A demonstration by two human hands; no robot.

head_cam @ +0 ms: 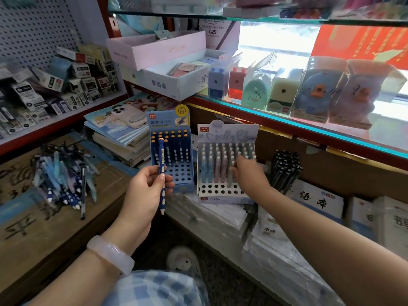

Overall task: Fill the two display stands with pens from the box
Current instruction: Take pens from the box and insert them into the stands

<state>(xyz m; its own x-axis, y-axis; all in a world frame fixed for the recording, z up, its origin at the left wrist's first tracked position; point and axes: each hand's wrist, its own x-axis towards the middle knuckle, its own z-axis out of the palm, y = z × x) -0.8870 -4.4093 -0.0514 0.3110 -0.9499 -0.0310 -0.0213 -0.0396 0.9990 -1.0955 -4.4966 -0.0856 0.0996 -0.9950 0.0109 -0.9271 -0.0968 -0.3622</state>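
holding a dark blue pen (161,173) upright at frame centre, the left hand (145,186) has its fingers closed around the barrel, just in front of the blue display stand (170,151). the right hand (248,173) reaches into the white display stand (227,164), fingers curled among pastel pens; its grip cannot be told. loose pens (64,175) lie heaped on the cardboard box (44,228) at left.

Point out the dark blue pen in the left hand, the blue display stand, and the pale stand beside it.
dark blue pen (161,164): head view, on its barrel.
blue display stand (169,117): head view, on its header card.
pale stand (223,192): head view, on its empty front holes.
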